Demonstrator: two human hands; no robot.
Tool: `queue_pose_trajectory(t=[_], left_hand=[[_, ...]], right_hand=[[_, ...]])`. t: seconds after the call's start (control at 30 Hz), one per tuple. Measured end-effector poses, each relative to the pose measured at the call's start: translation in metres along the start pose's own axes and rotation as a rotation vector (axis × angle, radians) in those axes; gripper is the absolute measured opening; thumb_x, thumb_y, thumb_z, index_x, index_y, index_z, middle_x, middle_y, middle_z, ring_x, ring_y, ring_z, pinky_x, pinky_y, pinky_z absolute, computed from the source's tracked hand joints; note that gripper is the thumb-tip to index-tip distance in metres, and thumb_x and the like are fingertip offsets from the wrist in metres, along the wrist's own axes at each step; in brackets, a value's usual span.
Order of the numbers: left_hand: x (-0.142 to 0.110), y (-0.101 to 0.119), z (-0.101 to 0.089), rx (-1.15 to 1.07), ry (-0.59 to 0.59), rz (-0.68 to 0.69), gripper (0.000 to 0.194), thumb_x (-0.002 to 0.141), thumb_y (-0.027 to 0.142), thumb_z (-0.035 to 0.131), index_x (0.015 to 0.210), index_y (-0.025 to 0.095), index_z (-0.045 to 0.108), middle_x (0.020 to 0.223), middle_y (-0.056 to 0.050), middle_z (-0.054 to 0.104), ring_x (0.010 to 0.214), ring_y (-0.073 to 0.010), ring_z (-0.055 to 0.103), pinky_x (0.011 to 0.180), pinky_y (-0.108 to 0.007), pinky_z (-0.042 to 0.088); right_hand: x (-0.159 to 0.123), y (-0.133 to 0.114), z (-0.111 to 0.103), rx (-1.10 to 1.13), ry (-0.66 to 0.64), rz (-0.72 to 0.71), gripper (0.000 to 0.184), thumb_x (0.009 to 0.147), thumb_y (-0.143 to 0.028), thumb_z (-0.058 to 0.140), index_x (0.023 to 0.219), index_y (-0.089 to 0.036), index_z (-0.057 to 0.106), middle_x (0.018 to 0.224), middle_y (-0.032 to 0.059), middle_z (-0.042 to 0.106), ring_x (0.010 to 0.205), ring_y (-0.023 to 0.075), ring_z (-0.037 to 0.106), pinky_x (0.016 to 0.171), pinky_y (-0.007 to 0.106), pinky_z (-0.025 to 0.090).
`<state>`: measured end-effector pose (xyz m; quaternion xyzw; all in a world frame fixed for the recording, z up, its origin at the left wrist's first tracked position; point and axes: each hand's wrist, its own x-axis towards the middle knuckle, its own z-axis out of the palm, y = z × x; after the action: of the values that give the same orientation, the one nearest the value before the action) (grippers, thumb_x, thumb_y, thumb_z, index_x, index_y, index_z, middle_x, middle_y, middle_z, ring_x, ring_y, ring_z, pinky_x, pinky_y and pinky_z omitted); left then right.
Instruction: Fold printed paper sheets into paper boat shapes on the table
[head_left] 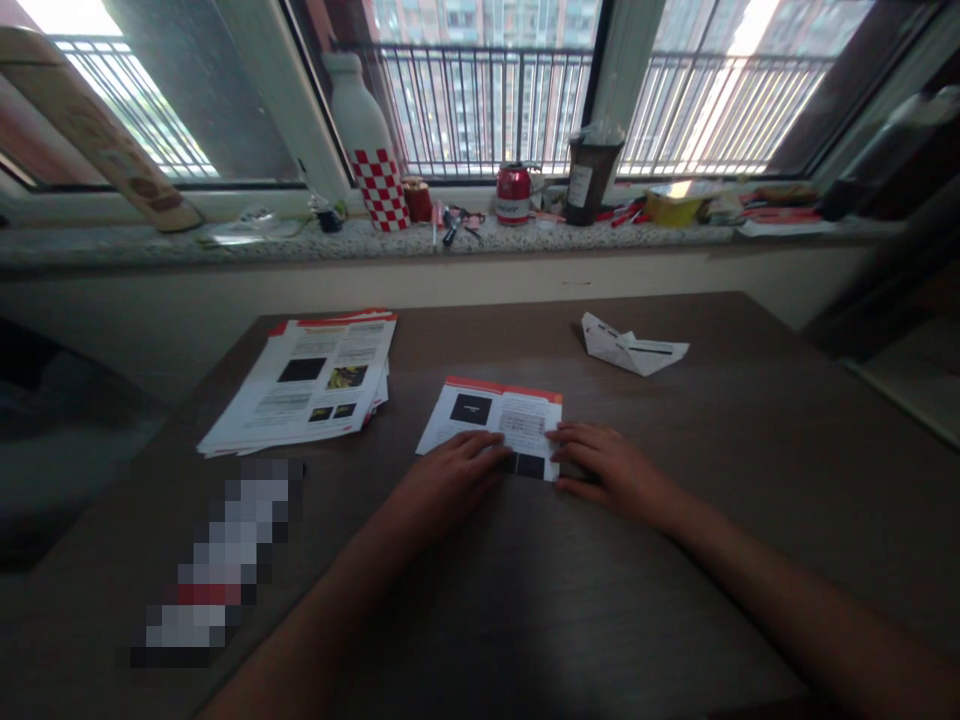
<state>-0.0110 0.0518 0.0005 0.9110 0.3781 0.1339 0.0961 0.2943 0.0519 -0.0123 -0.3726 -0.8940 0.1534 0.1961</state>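
Observation:
A folded printed sheet of paper (523,408) with an orange-red band along its far edge lies flat on the table in front of me. My left hand (466,470) rests over its near left part, fingers stretched out and hiding some of the print. From the right, my right hand (609,466) touches the sheet's right edge with its fingertips, the fingers slightly spread. Neither hand is wrapped round anything. Further off, to the right of the sheet, sits a folded paper boat (630,350).
A stack of printed sheets (300,390) lies on the table (720,420) at the left, with a pixelated blurred object (225,555) nearer me. Along the windowsill (292,248) stand a checkered white bottle (371,140), a red can (514,193) and a dark cup (589,180).

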Motion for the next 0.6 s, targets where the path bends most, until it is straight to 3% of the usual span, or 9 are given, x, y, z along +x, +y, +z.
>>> queue_pose_trajectory(t=[0.33,0.47,0.6], left_hand=[[0.006,0.001,0.001,0.004,0.028,-0.076,0.031,0.099,0.017,0.068,0.129,0.023,0.069,0.135,-0.007,0.072,0.122,-0.0271,0.069,0.101,-0.047,0.06],[0.007,0.004,-0.001,-0.014,0.036,-0.087,0.031,0.097,0.017,0.07,0.128,0.022,0.07,0.135,-0.007,0.072,0.122,-0.0282,0.069,0.101,-0.049,0.06],[0.006,0.005,-0.001,-0.018,0.049,-0.081,0.034,0.095,0.021,0.075,0.128,0.023,0.071,0.135,-0.007,0.072,0.123,-0.0284,0.068,0.102,-0.048,0.059]], right_hand=[[-0.001,0.006,0.002,-0.094,-0.014,-0.062,0.028,0.102,-0.033,0.066,0.128,-0.026,0.071,0.149,0.0089,0.064,0.137,0.0321,0.059,0.113,0.058,0.049],[-0.001,0.008,-0.001,-0.098,-0.018,-0.103,0.032,0.098,-0.037,0.071,0.128,-0.026,0.071,0.149,0.0097,0.064,0.138,0.0325,0.059,0.113,0.056,0.049],[0.0,0.011,-0.001,-0.123,-0.017,-0.143,0.024,0.1,-0.033,0.069,0.122,-0.024,0.073,0.147,0.0105,0.065,0.136,0.0338,0.061,0.11,0.057,0.052]])
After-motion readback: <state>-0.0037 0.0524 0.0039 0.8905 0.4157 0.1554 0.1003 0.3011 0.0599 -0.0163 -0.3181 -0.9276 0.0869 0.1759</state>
